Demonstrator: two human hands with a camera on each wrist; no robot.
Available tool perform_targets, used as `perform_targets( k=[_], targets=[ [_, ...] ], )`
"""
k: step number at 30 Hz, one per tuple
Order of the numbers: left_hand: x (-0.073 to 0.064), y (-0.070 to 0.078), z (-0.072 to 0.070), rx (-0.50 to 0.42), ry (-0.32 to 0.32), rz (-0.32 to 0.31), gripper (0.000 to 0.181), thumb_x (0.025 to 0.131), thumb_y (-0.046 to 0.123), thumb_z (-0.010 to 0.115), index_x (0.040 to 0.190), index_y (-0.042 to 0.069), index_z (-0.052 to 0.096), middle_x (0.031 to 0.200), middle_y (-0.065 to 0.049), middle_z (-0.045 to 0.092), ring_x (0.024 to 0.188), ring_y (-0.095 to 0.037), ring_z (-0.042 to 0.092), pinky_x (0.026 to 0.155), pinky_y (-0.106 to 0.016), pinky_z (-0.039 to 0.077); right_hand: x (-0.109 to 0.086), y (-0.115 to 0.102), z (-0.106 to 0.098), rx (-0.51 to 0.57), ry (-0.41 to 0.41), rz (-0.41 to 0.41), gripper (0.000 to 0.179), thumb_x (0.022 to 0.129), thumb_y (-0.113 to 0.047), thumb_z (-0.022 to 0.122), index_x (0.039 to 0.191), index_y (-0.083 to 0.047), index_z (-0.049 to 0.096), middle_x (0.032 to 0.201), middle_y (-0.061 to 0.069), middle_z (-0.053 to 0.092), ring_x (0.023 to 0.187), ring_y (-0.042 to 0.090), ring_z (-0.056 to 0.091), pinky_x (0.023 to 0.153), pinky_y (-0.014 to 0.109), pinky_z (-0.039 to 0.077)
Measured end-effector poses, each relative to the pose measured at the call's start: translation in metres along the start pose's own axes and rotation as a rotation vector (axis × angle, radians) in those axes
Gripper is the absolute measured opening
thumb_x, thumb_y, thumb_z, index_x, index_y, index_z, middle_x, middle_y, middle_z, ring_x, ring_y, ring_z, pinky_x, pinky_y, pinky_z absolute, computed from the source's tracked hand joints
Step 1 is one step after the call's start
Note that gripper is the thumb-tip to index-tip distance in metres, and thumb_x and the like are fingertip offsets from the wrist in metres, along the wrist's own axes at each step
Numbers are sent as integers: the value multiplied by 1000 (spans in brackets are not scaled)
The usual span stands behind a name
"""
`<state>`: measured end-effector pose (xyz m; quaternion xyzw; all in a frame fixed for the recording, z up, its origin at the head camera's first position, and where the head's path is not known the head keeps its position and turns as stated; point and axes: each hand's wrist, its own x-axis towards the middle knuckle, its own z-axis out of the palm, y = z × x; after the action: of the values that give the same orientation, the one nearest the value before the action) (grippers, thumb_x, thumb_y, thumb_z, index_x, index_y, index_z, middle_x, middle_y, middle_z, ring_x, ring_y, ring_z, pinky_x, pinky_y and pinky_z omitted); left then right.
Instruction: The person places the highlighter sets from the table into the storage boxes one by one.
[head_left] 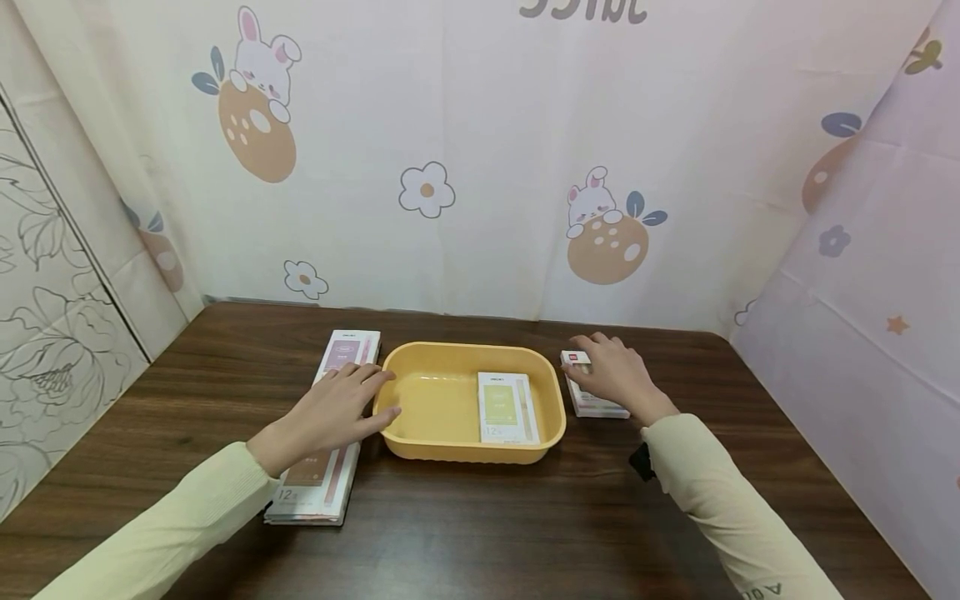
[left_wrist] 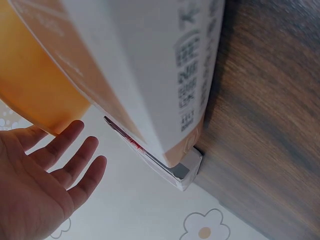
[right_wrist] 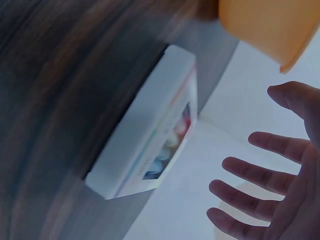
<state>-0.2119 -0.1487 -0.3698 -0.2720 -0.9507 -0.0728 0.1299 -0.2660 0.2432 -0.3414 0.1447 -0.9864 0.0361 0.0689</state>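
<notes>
A yellow plastic bin stands mid-table, with a flat white box with a green panel lying in it. My left hand reaches over the bin's left rim, fingers spread, holding nothing. Beneath that arm lie flat white boxes, one with a purple panel and one with a brown panel; the left wrist view shows a box close up. Right of the bin, my right hand hovers over a small white box. In the right wrist view its fingers are parted, apart from the box, whose window shows coloured contents.
The dark wooden table ends at a printed curtain behind the bin. Patterned cloth also hangs at the left and right sides. A dark object shows at the right cuff.
</notes>
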Motion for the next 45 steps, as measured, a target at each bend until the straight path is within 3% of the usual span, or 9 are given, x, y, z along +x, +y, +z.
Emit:
perform_targets(
  k=[20,29,36,45],
  targets=[
    [0,1,1,6,-4,-7,56,87,54,47,122,11,55,119,-8,58,111,-29,52,88,-48,43,1,14,25,-39,-73,59,55,86,-39,57,127,-3,50,120,26,49,99,46,51,68,57,46],
    [0,1,0,-5,-6,-7,56,87,53,47,122,10,55,120,-8,58,112,-29,52,90,-48,42,4,16,31,-16,-109,101,63,87,-46,55,132,-3,44,127,29,44,106,51,47,76,61,44],
    [0,1,-1,-5,-11,-8,57,87,54,46,123,10,55,120,-9,58,111,-30,52,90,-49,42,6,14,32,29,-182,127,67,87,-45,54,137,-3,37,130,32,39,105,53,45,74,60,44],
    [0,0,-1,-12,-11,-8,57,87,54,46,123,10,55,120,-8,58,112,-29,52,91,-49,42,9,14,34,55,-200,130,65,88,-41,55,137,-3,36,131,35,35,107,56,42,75,61,43]
  ],
)
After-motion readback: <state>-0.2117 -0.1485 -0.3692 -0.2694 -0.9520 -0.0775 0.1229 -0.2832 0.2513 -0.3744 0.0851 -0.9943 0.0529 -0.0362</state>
